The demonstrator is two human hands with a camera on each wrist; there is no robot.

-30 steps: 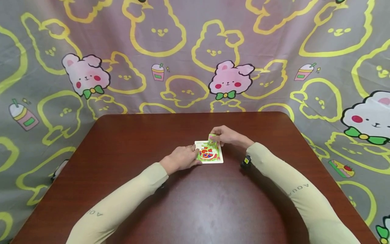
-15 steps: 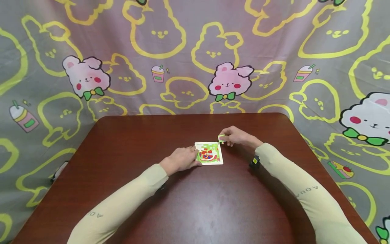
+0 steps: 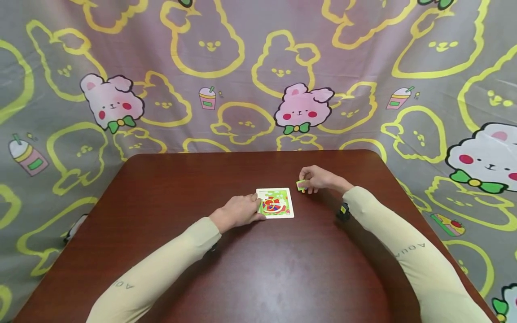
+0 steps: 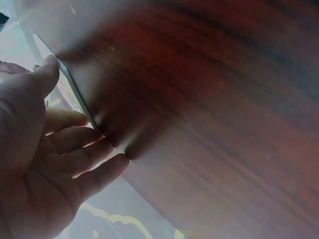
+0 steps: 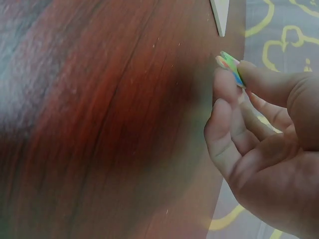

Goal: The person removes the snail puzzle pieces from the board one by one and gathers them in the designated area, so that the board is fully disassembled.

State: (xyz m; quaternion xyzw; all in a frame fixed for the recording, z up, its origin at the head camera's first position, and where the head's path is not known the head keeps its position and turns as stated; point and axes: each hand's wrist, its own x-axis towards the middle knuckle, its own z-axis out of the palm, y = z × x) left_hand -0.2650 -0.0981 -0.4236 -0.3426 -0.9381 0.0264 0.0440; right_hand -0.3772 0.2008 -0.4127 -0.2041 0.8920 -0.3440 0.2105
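Observation:
A square puzzle board (image 3: 285, 215) with a white rim and a red, blue and green picture lies flat on the table. My left hand (image 3: 239, 211) holds its left side, thumb at the near corner and fingers along the edge. In the left wrist view the hand's (image 4: 55, 144) fingertips meet the thin board edge (image 4: 79, 99) and tabletop. Right of the board, my right hand (image 3: 319, 178) pinches a small green piece (image 3: 300, 185). Seen from the right wrist, thumb and forefinger of that hand (image 5: 269, 134) grip the colourful piece (image 5: 232, 67), which shows two thin layers; whether these are two pieces I cannot tell.
The dark red-brown table (image 3: 194, 179) has rounded far corners. A grey curtain (image 3: 242, 58) printed with yellow outlines and pink animal heads hangs behind it and along both sides. The board's pale corner (image 5: 221, 17) shows at the top of the right wrist view.
My right hand has moved to the right, off the board's far right corner, with the green piece still pinched. The left hand keeps its place on the board.

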